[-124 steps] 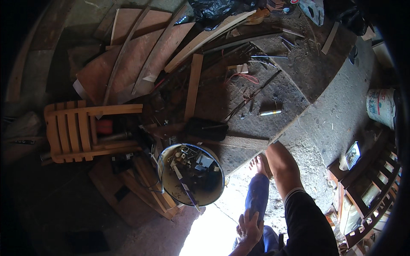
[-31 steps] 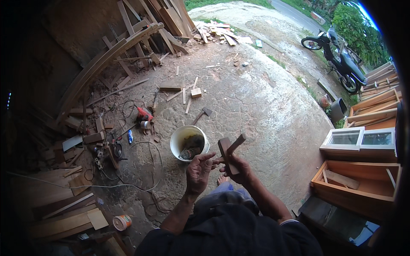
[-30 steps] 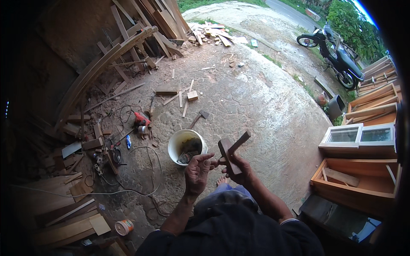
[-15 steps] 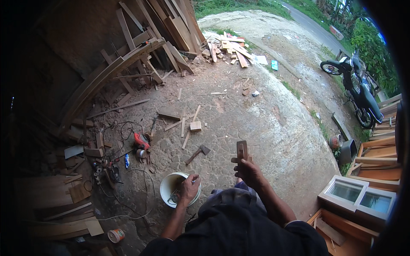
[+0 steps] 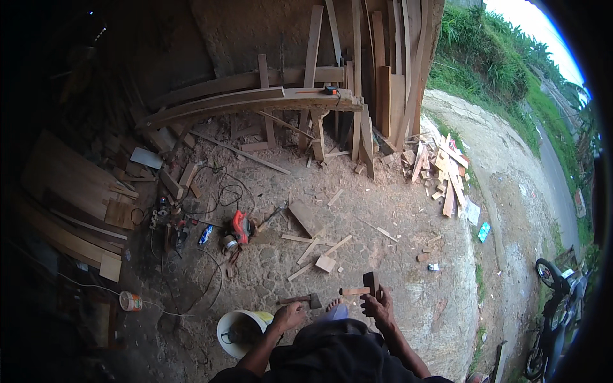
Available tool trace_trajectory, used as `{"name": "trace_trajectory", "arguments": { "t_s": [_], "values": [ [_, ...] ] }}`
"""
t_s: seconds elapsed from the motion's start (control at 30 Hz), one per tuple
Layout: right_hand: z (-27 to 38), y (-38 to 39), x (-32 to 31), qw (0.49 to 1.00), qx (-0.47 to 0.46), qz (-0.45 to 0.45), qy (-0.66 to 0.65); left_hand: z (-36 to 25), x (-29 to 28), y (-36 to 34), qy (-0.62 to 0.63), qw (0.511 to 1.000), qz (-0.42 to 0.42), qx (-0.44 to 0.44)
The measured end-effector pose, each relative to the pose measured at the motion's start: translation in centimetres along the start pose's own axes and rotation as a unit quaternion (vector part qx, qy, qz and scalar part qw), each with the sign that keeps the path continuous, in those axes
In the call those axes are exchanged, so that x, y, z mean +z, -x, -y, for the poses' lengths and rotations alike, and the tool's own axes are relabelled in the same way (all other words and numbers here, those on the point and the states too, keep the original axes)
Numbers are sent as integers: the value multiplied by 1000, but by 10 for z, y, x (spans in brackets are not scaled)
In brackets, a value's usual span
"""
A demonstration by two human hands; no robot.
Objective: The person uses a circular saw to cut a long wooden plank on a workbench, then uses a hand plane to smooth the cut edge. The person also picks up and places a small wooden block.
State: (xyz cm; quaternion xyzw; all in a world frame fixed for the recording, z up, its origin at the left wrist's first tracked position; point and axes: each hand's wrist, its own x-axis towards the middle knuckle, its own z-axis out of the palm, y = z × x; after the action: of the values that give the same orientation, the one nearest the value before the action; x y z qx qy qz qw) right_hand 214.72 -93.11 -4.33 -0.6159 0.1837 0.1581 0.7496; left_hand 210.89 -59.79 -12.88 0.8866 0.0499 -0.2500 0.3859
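My right hand [image 5: 379, 307] grips a cross-shaped wooden tool [image 5: 370, 282], with a dark upright block and a lighter bar sticking out to the left. My left hand [image 5: 290, 316] is closed, fingers curled; whatever it may hold is too small to make out. It hovers between a white bucket [image 5: 225, 332] and a hatchet [image 5: 315, 300] with a wooden handle, lying on the ground. Inside the bucket is a dark item I cannot identify.
A red power tool [image 5: 241, 226] with cords lies left of centre, near wood offcuts [image 5: 325, 263]. A rough bench [image 5: 242, 102] carries a tape measure [image 5: 331, 90]. Boards [image 5: 383, 76] lean behind, beside a scrap pile [image 5: 447, 169]. A motorcycle [image 5: 554, 313] stands at right.
My view has swung to the left, bringing the bench nearer the middle. My left hand has come out of the bucket toward the hatchet. The wooden tool has turned in my right hand.
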Motion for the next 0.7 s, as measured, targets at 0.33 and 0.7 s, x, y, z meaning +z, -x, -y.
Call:
{"name": "trace_trajectory", "arguments": {
  "t_s": [0.33, 0.7],
  "values": [
    [145, -281, -5, 956, -207, 32, 207, -119, -76, -210, 144, 981, -127, -1],
    [375, -607, 85, 884, -349, 151, 270, -50, -20, -301, 579, 657, -301, -377]
  ]
}}
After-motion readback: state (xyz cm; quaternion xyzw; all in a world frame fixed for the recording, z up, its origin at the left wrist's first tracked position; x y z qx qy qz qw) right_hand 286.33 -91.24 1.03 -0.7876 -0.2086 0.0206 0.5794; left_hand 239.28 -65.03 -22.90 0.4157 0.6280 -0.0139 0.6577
